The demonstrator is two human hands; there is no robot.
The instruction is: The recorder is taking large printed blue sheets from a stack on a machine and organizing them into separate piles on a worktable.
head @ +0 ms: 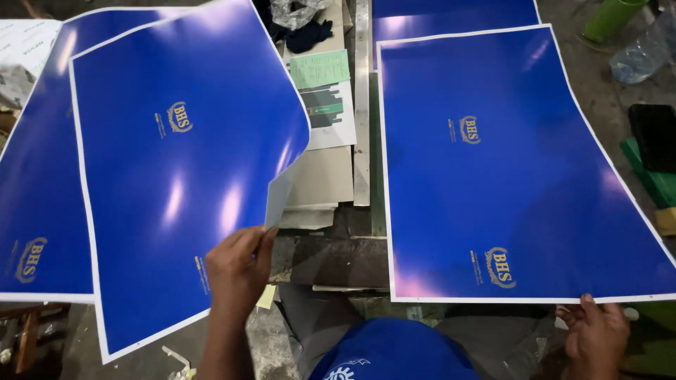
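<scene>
A blue sheet [35, 204] lies at far left, under the lifted blue sheet [176, 183] whose curled edge the left hand [238, 271] pinches with closed fingers. Between the stacks, grey boards [320, 179] and a green paper [320, 68] crowd the desk [331, 257]. The right hand [597, 336] grips the right blue sheet [507, 169] at its bottom edge.

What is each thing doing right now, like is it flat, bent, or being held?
Left sheet: lifted, right edge curling, pinched by left hand.
Right sheet: lying flat, near edge touched by right hand.
Sheet underneath, far left: flat, partly covered.
Green paper: flat on a pile.
Plastic bottle: lying on its side.
</scene>
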